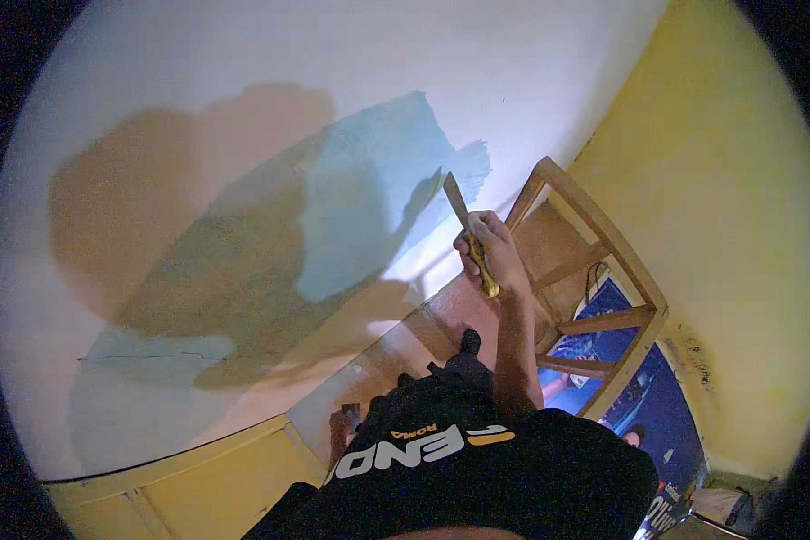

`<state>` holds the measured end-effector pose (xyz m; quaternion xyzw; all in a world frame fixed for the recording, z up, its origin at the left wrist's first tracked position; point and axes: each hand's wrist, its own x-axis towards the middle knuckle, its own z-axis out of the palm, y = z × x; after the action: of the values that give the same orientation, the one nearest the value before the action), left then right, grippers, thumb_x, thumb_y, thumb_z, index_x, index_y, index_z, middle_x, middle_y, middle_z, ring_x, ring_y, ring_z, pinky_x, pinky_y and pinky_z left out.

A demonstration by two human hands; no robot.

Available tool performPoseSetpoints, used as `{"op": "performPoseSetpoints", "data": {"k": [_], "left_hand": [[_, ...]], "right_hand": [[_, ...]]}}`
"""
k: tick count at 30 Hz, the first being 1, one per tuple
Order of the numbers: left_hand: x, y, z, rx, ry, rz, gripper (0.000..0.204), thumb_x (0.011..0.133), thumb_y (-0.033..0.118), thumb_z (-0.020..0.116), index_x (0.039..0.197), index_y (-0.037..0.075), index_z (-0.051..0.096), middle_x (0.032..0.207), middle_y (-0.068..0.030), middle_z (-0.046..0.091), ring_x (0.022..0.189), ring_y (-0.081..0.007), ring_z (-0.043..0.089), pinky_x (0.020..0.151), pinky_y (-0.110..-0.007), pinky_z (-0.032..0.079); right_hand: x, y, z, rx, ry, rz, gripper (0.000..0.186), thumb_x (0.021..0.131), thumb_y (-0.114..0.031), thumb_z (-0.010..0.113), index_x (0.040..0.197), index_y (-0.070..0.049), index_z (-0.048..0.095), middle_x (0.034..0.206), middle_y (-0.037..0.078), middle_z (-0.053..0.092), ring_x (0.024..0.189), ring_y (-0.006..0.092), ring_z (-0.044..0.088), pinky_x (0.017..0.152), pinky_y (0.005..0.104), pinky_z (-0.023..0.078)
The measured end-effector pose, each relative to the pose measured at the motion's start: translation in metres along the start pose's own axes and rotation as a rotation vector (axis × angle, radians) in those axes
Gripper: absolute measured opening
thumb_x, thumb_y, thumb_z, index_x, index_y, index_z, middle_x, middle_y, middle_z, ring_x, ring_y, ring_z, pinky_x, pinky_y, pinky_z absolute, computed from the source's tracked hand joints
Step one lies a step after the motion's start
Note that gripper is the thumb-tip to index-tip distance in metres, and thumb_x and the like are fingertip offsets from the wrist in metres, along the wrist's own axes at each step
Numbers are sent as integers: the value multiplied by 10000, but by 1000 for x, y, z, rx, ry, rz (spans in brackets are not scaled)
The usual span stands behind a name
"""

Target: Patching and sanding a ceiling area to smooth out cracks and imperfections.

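My right hand (484, 238) is closed round the yellowish handle of a putty knife (454, 191), its blade pointing up in front of the white wall (513, 54). Behind the blade is a large, irregular pale blue patch (351, 243) on that wall, crossed by shadows, with a thin crack low on its left. My left hand (340, 430) hangs low beside my black shirt, mostly hidden; whether it holds anything is too unclear to tell.
A wooden chair-like frame (643, 270) stands at the right by a yellow wall (729, 207). A blue printed sheet (670, 405) lies under it. A yellow panel (216, 472) crosses the lower left, beside pinkish flooring (432, 333).
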<state>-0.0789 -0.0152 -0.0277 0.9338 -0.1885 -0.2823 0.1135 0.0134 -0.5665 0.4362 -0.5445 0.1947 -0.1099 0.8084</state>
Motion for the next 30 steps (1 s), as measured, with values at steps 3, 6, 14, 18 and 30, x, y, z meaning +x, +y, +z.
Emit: {"op": "performPoseSetpoints", "data": {"k": [3, 6, 14, 18, 30], "left_hand": [[9, 1, -2, 6, -8, 10, 274, 907, 364, 578, 944, 116, 689, 818, -139, 693, 698, -283, 675, 590, -467, 497], [14, 5, -6, 3, -17, 11, 275, 907, 365, 577, 940, 116, 689, 816, -140, 693, 698, -284, 676, 589, -468, 497], [10, 6, 0, -17, -28, -33, 278, 907, 369, 576, 929, 115, 688, 811, -143, 693, 697, -285, 677, 585, -469, 495], [0, -1, 8, -35, -26, -82, 279, 907, 371, 575, 923, 115, 687, 808, -144, 693, 697, -285, 678, 583, -469, 494], [-20, -14, 23, -41, -84, -166, 285, 907, 376, 574, 906, 114, 686, 801, -148, 693, 696, -287, 680, 578, -471, 492]], "right_hand": [[-1, -3, -11, 118, 3, -4, 188, 1042, -291, 478, 1083, -113, 435, 765, 87, 575, 420, 107, 463, 343, 233, 352], [-3, -1, -13, 192, 68, -83, 180, 1056, -272, 441, 1145, -115, 439, 778, 100, 586, 406, 120, 466, 335, 238, 360], [3, 11, 11, -184, 191, -342, 390, 1061, -161, 440, 1445, -92, 424, 787, 68, 603, 457, 48, 481, 390, 233, 391], [12, 28, 24, -521, 314, -474, 444, 1047, -175, 500, 1486, -114, 477, 719, 4, 599, 596, 58, 488, 573, 248, 436], [33, 50, 30, -463, 410, -421, 447, 1049, -156, 507, 1485, -65, 463, 728, -13, 503, 689, 68, 476, 629, 235, 444]]}}
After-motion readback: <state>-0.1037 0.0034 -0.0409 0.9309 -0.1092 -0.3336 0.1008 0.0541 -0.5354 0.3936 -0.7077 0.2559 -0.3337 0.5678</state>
